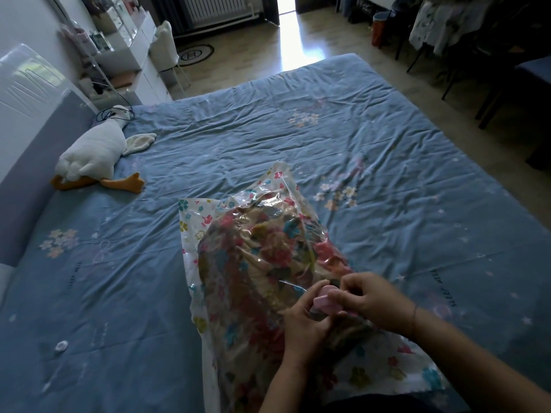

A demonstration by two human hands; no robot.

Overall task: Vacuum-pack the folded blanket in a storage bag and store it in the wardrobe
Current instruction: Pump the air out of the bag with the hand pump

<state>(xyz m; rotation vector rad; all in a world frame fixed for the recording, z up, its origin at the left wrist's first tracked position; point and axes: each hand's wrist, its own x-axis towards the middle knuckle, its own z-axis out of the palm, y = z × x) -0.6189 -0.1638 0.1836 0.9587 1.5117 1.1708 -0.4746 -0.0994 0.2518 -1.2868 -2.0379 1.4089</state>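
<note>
A clear storage bag [193, 216] printed with small flowers lies on the blue bed [238, 138], running from the near edge toward the middle. Inside it sits the folded floral blanket [262, 257], beige with red and teal blooms, and the plastic is crinkled over it. Both my hands meet over the bag's near right part. My left hand [304, 320] and my right hand [369, 299] pinch a small pink plastic piece [326, 299] between their fingertips, right on the bag's surface. What lies beneath the pink piece is hidden by my fingers.
A white plush goose [95, 153] with orange feet lies at the bed's left by the grey headboard [38, 162]. A small round white cap [61, 346] rests on the sheet at near left. White shelves and a chair [164, 46] stand beyond; dark chairs crowd the right.
</note>
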